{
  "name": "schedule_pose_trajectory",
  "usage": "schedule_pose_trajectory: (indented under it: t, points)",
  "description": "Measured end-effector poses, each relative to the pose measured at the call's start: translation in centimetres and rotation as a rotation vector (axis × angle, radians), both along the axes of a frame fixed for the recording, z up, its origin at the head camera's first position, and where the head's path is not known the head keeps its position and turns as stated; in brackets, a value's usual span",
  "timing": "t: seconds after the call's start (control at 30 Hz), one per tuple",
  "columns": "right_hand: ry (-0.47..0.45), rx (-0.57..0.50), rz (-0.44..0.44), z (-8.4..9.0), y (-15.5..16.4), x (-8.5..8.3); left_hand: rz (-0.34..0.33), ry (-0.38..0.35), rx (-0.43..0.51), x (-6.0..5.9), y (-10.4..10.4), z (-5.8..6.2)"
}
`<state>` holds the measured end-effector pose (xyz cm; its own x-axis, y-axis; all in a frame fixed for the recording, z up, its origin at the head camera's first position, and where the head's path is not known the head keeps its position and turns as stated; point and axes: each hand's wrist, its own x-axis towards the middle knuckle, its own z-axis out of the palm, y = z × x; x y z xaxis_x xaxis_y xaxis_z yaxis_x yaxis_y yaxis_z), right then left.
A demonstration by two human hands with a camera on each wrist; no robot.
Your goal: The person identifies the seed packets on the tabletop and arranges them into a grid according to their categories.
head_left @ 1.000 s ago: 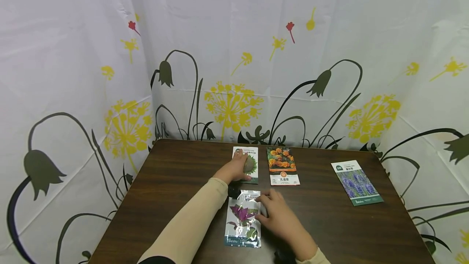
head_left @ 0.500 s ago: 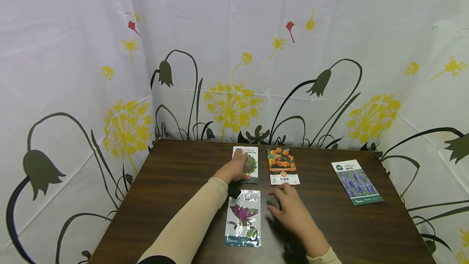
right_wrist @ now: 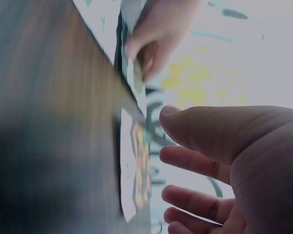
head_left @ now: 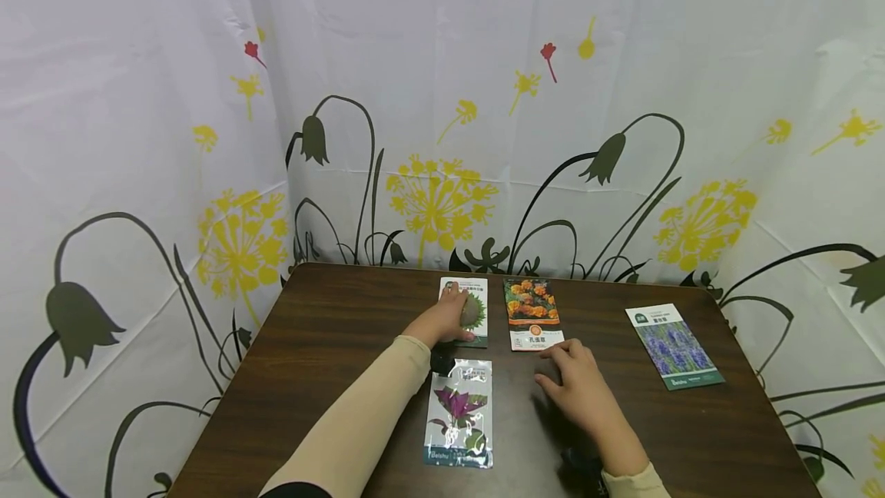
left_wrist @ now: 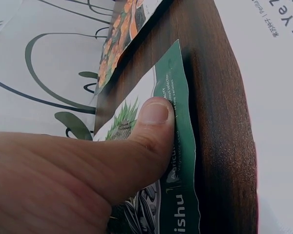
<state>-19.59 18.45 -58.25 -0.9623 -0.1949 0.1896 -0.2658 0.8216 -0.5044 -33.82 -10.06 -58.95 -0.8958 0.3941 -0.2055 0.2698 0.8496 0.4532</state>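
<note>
My left hand (head_left: 442, 320) rests on a seed packet (head_left: 477, 313) with a green spiky round plant pictured on it, at the table's back. In the left wrist view its thumb (left_wrist: 155, 117) lies on the packet's green end. Over the wood, just in front of the orange marigold seed packet (head_left: 532, 313), is my right hand (head_left: 584, 394), its fingers loosely bent and holding nothing. A silver seed packet (head_left: 459, 413) with a purple flower lies nearer, beside my left forearm. The left hand's other fingers are out of sight in the left wrist view.
At the right of the brown table (head_left: 332, 321) lies another seed packet (head_left: 674, 348) with purple-blue flowers. A white curtain (head_left: 442, 98) printed with flowers hangs right behind the table's back edge and along both sides.
My right hand has left the silver packet's right edge and moved rightward, passing in front of the marigold packet. The left hand and all the packets have stayed put.
</note>
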Motion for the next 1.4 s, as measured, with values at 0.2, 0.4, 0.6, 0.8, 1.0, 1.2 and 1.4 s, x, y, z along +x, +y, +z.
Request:
schedule_pose_trajectory:
  t: [0.2, 0.4, 0.6, 0.8, 1.0, 1.2, 1.4]
  points:
    - [-0.003, -0.003, -0.071, 0.0, 3.2, -0.9, 0.002, 0.008, -0.003, 0.0, 0.0, 0.0]
    - [-0.022, -0.020, -0.110, -0.6, 5.6, -1.8, 0.010, 0.013, -0.015, 0.0, 0.0, 0.1]
    - [-0.043, -0.037, -0.135, -0.9, 8.0, -2.4, 0.016, 0.012, -0.014, -0.1, -0.2, 0.2]
    - [-0.051, -0.043, -0.196, -0.3, 10.9, -2.8, 0.010, 0.009, -0.003, 0.0, 0.1, 0.0]
    - [-0.039, -0.035, -0.230, -0.3, 13.0, -2.9, 0.004, 0.018, -0.019, 0.0, 0.3, -0.2]
    - [-0.075, -0.047, -0.268, -0.1, 14.6, -3.6, 0.004, 0.019, -0.027, 0.0, 0.2, -0.2]
    - [-0.076, -0.026, -0.318, 0.5, 15.9, -4.2, -0.006, 0.025, -0.033, 0.0, 0.1, -0.2]
